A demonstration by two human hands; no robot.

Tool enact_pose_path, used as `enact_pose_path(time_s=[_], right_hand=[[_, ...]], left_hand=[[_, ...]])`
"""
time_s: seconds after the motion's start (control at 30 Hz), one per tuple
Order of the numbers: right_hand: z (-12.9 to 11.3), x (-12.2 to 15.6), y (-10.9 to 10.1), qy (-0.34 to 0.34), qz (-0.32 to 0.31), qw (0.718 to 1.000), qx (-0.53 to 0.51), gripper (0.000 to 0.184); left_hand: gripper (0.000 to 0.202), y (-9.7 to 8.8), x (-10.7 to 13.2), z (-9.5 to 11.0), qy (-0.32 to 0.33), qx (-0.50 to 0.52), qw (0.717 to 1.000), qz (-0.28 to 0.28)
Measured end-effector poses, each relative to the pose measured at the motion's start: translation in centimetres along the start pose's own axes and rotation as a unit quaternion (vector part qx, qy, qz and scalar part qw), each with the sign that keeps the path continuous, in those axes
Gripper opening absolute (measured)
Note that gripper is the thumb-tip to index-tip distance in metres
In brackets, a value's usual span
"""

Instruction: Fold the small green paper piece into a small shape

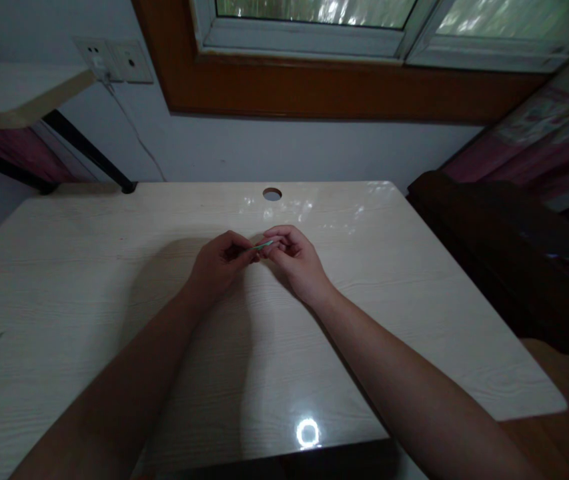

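Observation:
Above the middle of the desk, both hands meet around a thin green strip (264, 245), too small to name more exactly. My left hand (221, 260) is closed, with thumb and forefinger pinching the strip's left end. Curled around the other end is my right hand (297, 259), its thumb and fingers closed near the strip's tip. Part of the strip is hidden by the fingers. The pale wood-grain desk (364, 287) lies beneath both forearms.
A round cable hole (272, 194) is near the desk's back edge. Black legs (89, 150) carry a raised shelf (24, 97) at the left. A plugged-in cable (137, 130) hangs down the wall under the window (304, 37). Dark wooden furniture (504, 260) stands at right.

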State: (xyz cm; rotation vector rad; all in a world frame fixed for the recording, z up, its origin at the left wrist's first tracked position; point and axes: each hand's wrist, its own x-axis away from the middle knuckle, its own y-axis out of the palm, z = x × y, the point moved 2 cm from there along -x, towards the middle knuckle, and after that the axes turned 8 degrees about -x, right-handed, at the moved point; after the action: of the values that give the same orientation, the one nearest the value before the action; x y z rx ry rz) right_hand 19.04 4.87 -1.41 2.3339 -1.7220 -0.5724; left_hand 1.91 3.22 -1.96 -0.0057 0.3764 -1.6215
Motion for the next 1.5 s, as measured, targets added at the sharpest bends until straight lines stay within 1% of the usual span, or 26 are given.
enact_pose_path(time_s=[0.13,0.33,0.53,0.63,0.8,0.9,0.97,1.1,1.3,1.5], right_hand=[[0.1,-0.1,-0.2,0.007,0.005,1.000,0.010,0.028],[0.2,0.0,-0.2,0.026,0.001,1.000,0.007,0.022],[0.2,0.0,-0.3,0.023,0.012,0.999,0.024,0.020],[0.3,-0.1,-0.4,0.023,0.011,0.999,0.023,0.020],[0.4,-0.1,-0.5,0.013,0.007,1.000,0.021,0.018],[0.3,-0.1,-0.5,0.013,0.005,1.000,0.027,0.019],[0.2,-0.1,-0.4,0.013,0.007,0.999,0.032,0.021],[0.1,0.0,-0.4,0.013,0.013,0.999,0.030,0.024],[0.3,-0.1,-0.4,0.008,0.014,1.000,0.010,0.026],[0.5,-0.3,-0.4,0.017,0.023,1.000,0.000,0.028]], left_hand=[[0.029,0.0,-0.1,0.3,-0.020,0.018,1.000,0.002],[0.030,-0.1,-0.3,0.9,-0.037,0.050,0.998,0.009],[0.030,0.0,-0.3,1.0,-0.044,0.060,0.997,0.002],[0.030,0.0,-0.3,0.7,-0.046,0.052,0.998,-0.012],[0.029,0.1,-0.3,0.2,-0.049,0.034,0.997,-0.050],[0.029,0.2,-0.2,0.4,-0.051,0.013,0.996,-0.073],[0.030,0.2,-0.1,0.7,-0.052,0.006,0.996,-0.078],[0.029,0.1,0.0,1.0,-0.055,0.009,0.996,-0.066],[0.028,0.2,0.0,0.6,-0.054,0.003,0.997,-0.058],[0.030,0.2,0.1,0.5,-0.041,-0.009,0.997,-0.062]])
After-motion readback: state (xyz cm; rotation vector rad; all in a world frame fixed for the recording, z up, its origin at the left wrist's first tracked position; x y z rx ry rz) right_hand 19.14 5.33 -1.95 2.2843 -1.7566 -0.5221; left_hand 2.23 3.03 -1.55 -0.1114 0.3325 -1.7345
